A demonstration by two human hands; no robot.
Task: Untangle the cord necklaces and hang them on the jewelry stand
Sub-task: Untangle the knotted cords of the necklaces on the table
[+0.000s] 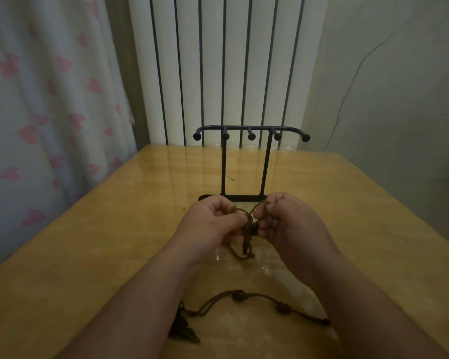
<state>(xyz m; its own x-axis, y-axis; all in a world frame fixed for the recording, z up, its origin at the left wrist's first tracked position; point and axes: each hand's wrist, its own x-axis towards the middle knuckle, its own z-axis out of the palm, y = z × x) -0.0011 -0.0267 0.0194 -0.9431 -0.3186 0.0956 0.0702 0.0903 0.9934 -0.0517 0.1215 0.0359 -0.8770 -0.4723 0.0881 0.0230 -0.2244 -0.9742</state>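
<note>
Both hands, the left hand (213, 220) and right hand (288, 218), pinch one tangled cord necklace (246, 229) near the tabletop (88, 242) middle, before the jewelry stand (249, 161); a second necklace (257, 303) lies by the near edge.

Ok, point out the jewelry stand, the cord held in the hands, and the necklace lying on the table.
jewelry stand (223, 169): head view, on its left upright post.
held cord (245, 246): head view, on its hanging tail.
loose necklace (239, 294): head view, on a knot along its strand.

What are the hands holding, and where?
Both hold one brown cord: the left hand pinches its left loop, the right hand its right loop, either side of the tangle.
</note>
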